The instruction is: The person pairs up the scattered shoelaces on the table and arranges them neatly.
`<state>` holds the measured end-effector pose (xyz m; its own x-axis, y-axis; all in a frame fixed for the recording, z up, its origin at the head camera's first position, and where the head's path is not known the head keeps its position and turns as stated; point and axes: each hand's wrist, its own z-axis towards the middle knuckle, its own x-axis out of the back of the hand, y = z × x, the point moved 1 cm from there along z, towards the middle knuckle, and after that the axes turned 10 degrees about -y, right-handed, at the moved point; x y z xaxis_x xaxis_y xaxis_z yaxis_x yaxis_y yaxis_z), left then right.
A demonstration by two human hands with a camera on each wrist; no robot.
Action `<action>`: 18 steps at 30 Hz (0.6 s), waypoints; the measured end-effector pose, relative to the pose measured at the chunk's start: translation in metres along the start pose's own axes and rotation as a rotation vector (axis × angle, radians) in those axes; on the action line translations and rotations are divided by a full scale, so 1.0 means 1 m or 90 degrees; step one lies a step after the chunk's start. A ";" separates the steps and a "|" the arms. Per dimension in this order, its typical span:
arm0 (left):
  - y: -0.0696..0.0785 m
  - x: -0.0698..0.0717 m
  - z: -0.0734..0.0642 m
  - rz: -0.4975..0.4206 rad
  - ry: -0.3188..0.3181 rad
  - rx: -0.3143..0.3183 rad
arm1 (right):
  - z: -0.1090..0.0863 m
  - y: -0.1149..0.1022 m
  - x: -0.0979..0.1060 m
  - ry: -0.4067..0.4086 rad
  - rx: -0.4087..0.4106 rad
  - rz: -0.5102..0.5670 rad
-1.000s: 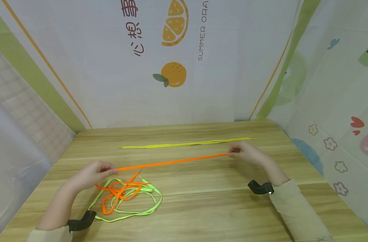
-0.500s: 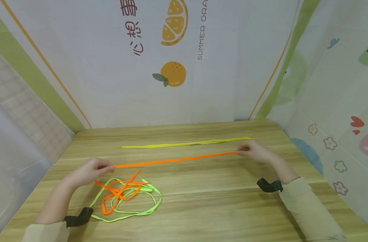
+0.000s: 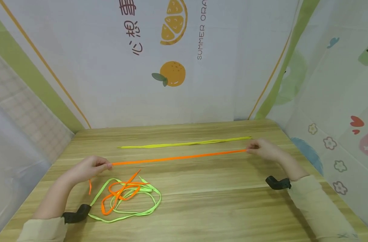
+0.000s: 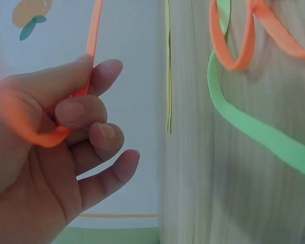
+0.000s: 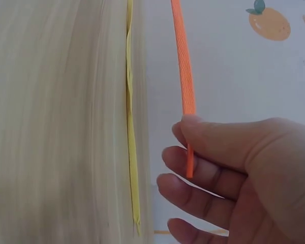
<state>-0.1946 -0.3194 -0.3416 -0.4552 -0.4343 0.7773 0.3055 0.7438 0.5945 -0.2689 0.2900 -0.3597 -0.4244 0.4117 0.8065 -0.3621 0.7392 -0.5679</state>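
Observation:
An orange shoelace (image 3: 178,158) is stretched straight in the air between my two hands. My left hand (image 3: 88,168) pinches it between thumb and fingers, and a loose tail hangs below that hand; in the left wrist view the tail loops blurred past the palm. At the other end, my right hand (image 3: 264,149) pinches the lace near its tip (image 5: 189,165), which sticks out past the thumb. On the table below the left hand lie a second orange lace (image 3: 106,211) and a light green shoelace (image 3: 138,213), loosely tangled together.
A yellow shoelace (image 3: 172,145), folded lengthwise, lies straight across the back of the wooden table (image 3: 208,208). Printed cloth (image 3: 208,87) hangs behind the table and along both sides. A black wrist camera mount (image 3: 76,214) sits on the left wrist.
My right hand has moved right and slightly away, and my left hand a little left and up, so the stretched lace is longer. Its tail has come away from the pile.

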 end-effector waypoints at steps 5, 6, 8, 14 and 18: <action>-0.006 0.003 0.001 -0.005 0.006 0.012 | -0.002 0.007 0.003 0.008 -0.018 -0.003; -0.007 0.003 0.002 -0.004 0.006 0.011 | -0.003 0.007 0.004 0.010 -0.019 -0.005; -0.009 0.003 0.002 -0.011 0.002 0.012 | -0.004 0.009 0.005 0.013 -0.018 -0.008; -0.016 0.005 0.005 -0.040 -0.008 0.018 | -0.005 0.018 0.009 0.012 -0.036 -0.017; -0.023 0.007 0.008 -0.045 -0.006 0.026 | -0.004 0.024 0.011 0.009 -0.046 -0.013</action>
<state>-0.2112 -0.3355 -0.3511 -0.4819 -0.4827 0.7312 0.2373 0.7314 0.6393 -0.2792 0.3148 -0.3636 -0.4058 0.4029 0.8203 -0.3097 0.7838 -0.5382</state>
